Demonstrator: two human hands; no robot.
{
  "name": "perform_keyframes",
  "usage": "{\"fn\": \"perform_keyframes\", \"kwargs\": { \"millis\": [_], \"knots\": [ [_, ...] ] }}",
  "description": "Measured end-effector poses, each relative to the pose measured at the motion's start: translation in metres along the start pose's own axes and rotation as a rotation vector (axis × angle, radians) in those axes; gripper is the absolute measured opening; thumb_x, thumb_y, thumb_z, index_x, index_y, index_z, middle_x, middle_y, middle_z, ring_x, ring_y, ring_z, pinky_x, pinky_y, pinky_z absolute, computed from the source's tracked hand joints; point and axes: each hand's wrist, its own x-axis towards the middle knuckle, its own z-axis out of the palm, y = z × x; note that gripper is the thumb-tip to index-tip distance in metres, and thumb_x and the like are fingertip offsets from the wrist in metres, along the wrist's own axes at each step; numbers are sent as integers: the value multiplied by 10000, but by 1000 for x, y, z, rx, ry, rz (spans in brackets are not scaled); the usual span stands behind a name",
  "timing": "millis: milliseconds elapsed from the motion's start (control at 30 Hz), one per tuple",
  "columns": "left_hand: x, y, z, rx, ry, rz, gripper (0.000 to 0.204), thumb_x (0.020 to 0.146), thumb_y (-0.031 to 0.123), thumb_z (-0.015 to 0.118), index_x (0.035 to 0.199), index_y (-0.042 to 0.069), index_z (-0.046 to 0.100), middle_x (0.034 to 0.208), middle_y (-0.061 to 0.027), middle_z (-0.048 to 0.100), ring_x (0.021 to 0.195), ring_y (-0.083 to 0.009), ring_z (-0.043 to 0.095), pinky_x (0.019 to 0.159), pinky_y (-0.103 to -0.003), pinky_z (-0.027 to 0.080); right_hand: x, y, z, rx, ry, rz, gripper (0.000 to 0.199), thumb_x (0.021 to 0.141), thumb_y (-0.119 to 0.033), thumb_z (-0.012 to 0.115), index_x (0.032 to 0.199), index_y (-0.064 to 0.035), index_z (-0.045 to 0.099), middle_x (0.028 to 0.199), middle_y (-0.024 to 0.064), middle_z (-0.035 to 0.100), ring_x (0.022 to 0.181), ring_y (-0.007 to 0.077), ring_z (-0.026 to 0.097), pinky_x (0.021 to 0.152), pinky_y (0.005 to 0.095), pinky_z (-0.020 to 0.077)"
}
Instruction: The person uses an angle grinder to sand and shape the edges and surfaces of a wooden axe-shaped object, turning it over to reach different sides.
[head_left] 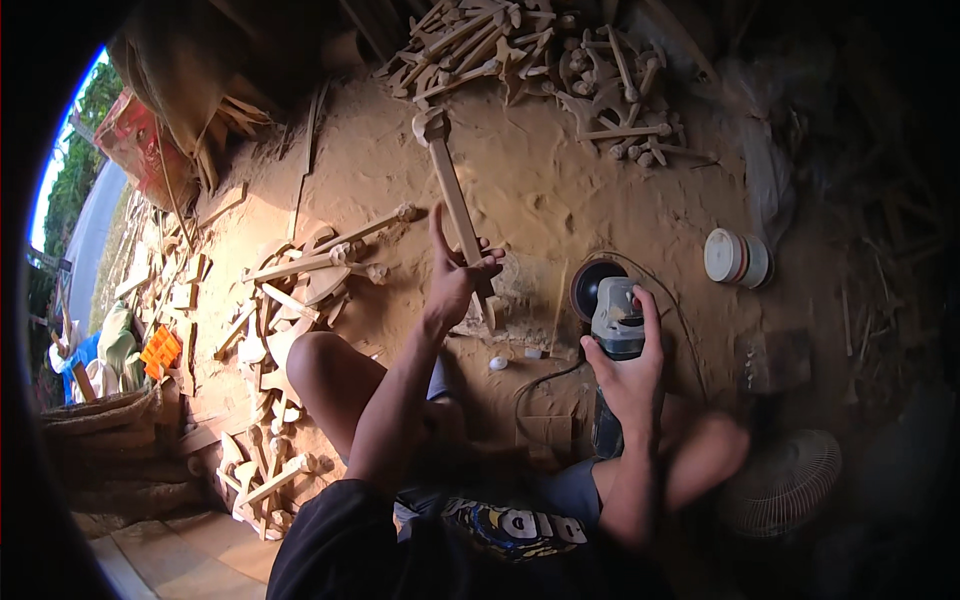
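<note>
My left hand [458, 282] is closed round the lower part of a long wooden stick [455, 190], whose rounded, carved knob [430, 124] points up and away from me. The stick's near end shows below my fingers. To the right, my right hand [630, 375] grips the body of a grey-green angle grinder [617, 318]. A dark round disc [594, 284] sits at the grinder's far end, apart from the stick. From the tool a dark cord [545, 382] curves over the ground. Part of the grinder's lower body is hidden by my hand.
Similar carved wooden pieces [470, 45] are heaped at the far side; more [310, 265] lie left of my knee. Fine sawdust covers the ground. A white tub [738, 258] stands at right, with a fan [785, 482] nearer me. An orange object [160, 351] lies far left.
</note>
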Motion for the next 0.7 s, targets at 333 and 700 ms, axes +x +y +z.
{"fn": "perform_keyframes", "kwargs": {
  "millis": [333,700],
  "knots": [
    [43,10,-40,-17,250,46,284,1122,341,640,1110,129,450,829,-15,535,448,-121,473,382,-319,405,-20,14,45,-14,-180,73,840,853,-31,859,1598,-85,473,1339,160,707,1178,228,711,1046,363,554],
    [67,5,-60,79,425,14,298,1120,321,624,968,118,468,669,33,437,440,-94,403,387,-308,360,-24,7,75,-147,-325,9,850,869,-152,857,1626,-153,469,1475,220,670,1280,414,702,1025,468,587]
  ]
}}
